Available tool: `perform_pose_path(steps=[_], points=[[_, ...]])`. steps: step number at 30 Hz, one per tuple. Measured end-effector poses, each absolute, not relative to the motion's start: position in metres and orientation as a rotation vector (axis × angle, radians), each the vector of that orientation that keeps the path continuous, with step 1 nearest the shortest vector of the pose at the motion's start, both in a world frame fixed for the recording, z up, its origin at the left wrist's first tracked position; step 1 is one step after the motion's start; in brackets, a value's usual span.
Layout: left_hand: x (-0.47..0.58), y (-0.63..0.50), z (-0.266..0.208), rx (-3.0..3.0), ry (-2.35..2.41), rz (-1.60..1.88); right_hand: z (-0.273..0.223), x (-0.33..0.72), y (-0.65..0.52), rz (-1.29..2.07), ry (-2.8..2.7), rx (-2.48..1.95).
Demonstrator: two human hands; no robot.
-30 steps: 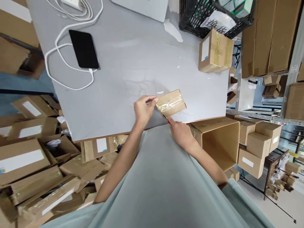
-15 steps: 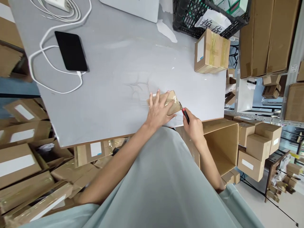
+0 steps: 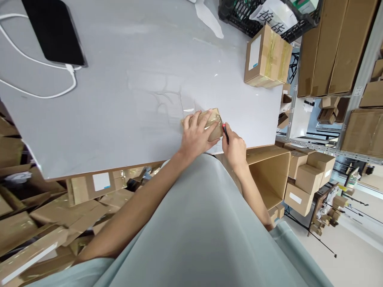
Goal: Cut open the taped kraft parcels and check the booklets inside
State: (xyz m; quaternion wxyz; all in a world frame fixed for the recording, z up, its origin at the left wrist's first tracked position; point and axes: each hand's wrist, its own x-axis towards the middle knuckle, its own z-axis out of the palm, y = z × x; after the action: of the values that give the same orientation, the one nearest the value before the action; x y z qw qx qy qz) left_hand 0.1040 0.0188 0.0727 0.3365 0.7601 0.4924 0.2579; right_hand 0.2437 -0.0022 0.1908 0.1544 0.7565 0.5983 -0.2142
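Note:
A small taped cardboard box (image 3: pixel 216 116) lies on the grey-white table near its front edge. My left hand (image 3: pixel 196 131) is wrapped over its top and left side, fingers bent around it and thumb on the near side. In my right hand (image 3: pixel 235 149) is a utility knife (image 3: pixel 225 131) with a red and black handle. Its thin tip meets the right end of the box; whether it has gone into the tape or card cannot be made out.
A taped carton (image 3: pixel 265 57) stands at the table's back right, before a black plastic crate (image 3: pixel 236 18). A phone (image 3: pixel 55 32) with a white cable lies at the left. Below the right edge sits an opened large carton (image 3: pixel 269 175); more boxes (image 3: pixel 89 215) are piled under the left.
The knife's tip has come up against the box's right end as my right hand moved in. My left fingers are more bent around the box. The view has shifted closer.

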Motion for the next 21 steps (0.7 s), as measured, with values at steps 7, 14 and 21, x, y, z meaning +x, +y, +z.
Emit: perform_pose_path(steps=[7, 14, 21], points=[[0.108, 0.017, 0.072, 1.933, 1.301, 0.716, 0.195, 0.213, 0.006, -0.536, 1.554, 2.169], [0.109, 0.014, 0.073, 1.989, 1.279, 0.707, 0.194, 0.204, 0.006, -0.428, 1.475, 2.157], [0.111, 0.014, 0.071, 2.004, 1.267, 0.715, 0.211, 0.204, -0.005, -0.444, 1.339, 2.107]])
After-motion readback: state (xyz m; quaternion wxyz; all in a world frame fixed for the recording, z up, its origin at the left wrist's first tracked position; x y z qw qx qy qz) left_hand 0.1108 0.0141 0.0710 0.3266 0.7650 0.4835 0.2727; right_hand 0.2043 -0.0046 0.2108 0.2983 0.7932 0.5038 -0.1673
